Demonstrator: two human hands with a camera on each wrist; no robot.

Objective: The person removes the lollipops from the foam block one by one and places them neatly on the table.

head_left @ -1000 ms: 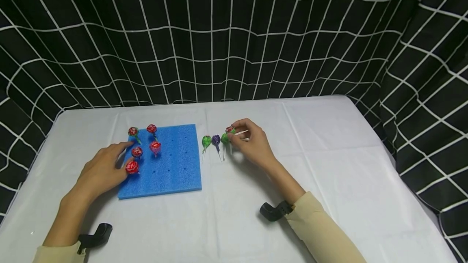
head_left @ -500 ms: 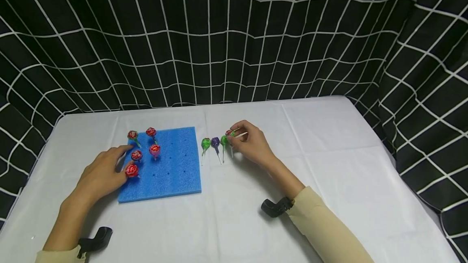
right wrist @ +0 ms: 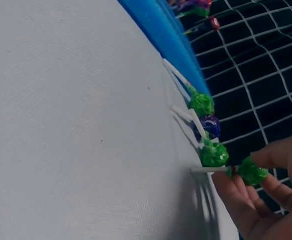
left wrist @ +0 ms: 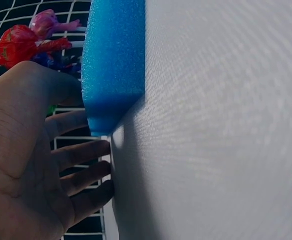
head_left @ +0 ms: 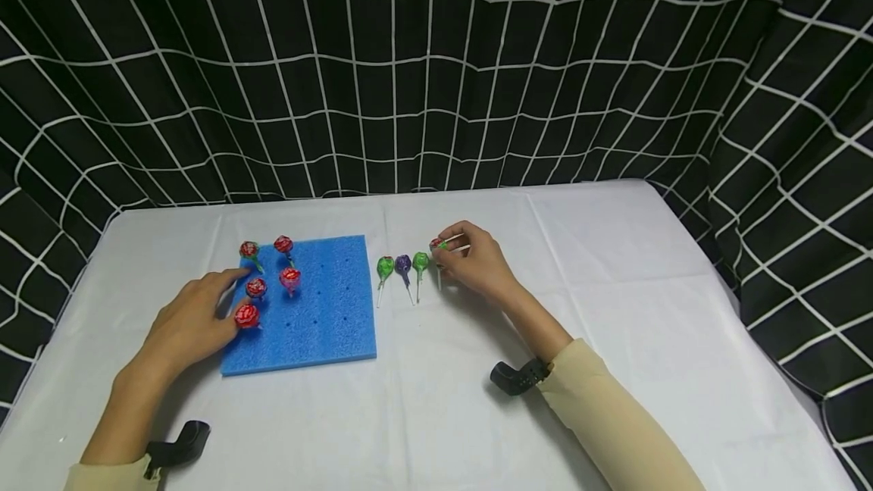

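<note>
My right hand (head_left: 480,264) pinches a green-and-red wrapped lollipop (right wrist: 253,171) by its head; its white stick points toward the table in the right wrist view. Left of that hand, a green lollipop (head_left: 420,260), a purple one (head_left: 403,264) and another green one (head_left: 385,267) lie in a row on the cloth. A blue foam board (head_left: 334,339) with small holes carries several upright lollipops, among them a red one (head_left: 247,316) and a pink-red one (head_left: 289,279). My left hand (head_left: 191,322) rests at the board's left edge, fingers spread, thumb near the red lollipop.
White cloth (head_left: 436,415) covers the table, with light creases. Behind it and at both sides hangs a black curtain (head_left: 409,82) with a white grid. A black curved camera mount (head_left: 179,443) sits on the left wrist, and a similar mount (head_left: 518,377) on the right.
The right hand has shifted slightly right with the lollipop it pinches, opening a little space from the neighbouring green one. The left hand has stayed at the board's edge.
</note>
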